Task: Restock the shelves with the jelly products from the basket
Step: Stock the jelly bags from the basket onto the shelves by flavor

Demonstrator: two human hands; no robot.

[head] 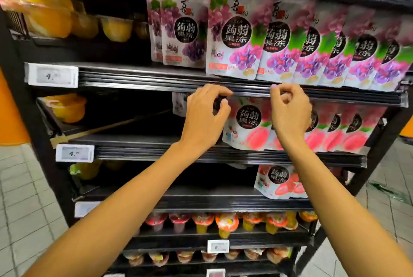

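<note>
A peach jelly pouch [248, 120], white and pink with a black round label, stands at the front left of the peach row on the second shelf [156, 146]. My left hand [205, 115] pinches its top left corner between thumb and curled fingers. My right hand [290, 111] has its fingers curled at the pouch's top right corner, just under the shelf rail above; its grip is partly hidden. More peach pouches [348, 131] line up to the right. Grape jelly pouches [237, 35] fill the shelf above. The basket is out of view.
Orange jelly cups [67, 109] sit at the left of the second shelf, with more on the top shelf [51, 19]. A peach pouch [277, 181] stands on the third shelf. Small fruit jelly cups [225, 223] fill the lower shelves. Price tags [74, 153] hang on the rails.
</note>
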